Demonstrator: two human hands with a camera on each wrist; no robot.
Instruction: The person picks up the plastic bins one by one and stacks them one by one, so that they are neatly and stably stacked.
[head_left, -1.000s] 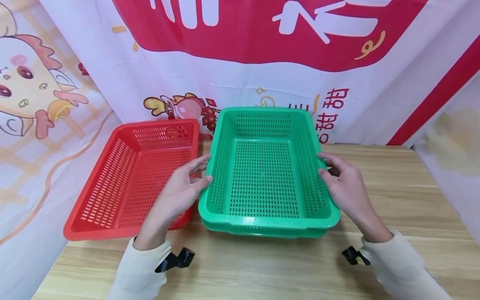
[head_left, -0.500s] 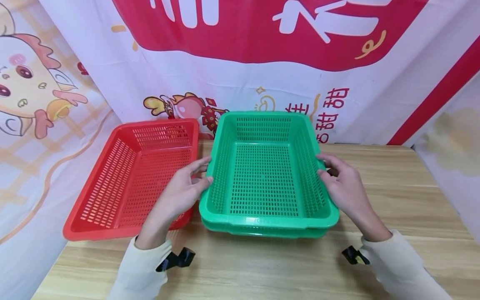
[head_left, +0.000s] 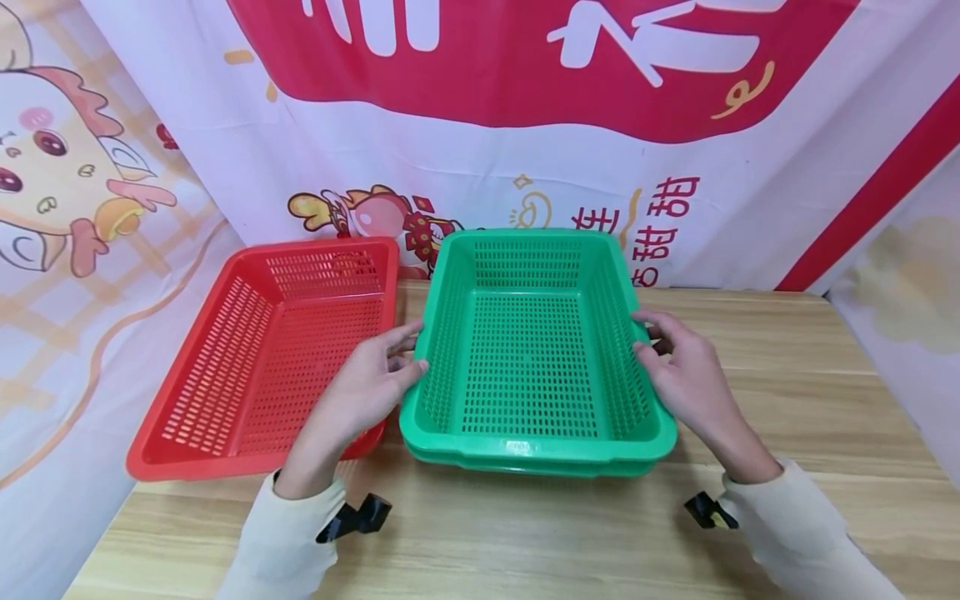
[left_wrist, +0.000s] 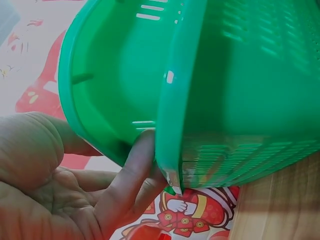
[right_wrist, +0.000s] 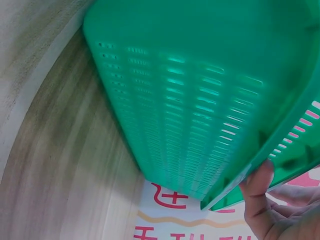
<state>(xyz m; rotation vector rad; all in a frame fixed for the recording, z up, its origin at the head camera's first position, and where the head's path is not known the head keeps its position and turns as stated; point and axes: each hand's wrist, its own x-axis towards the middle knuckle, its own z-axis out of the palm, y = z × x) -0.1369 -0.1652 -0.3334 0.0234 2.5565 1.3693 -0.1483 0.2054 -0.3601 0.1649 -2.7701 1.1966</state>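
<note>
A person's left hand (head_left: 372,382) and right hand (head_left: 688,371) each grip opposite side rims of an upper rectangular green plastic basket (head_left: 528,364). It sits inside a matching lower green plastic basket (left_wrist: 250,100), in the middle of the wooden surface (head_left: 480,533). Over the last second, the upper basket's far rim has dropped and the gap along the near edge has narrowed; I judge the nesting nearly complete. The upper basket's mouth faces up, and its long axis appears to run away from the person. Just left, a rectangular red plastic basket (head_left: 315,358) stands open side up, its far end angled rightward. Behind hangs a red-and-white printed cloth (head_left: 480,158).
</note>
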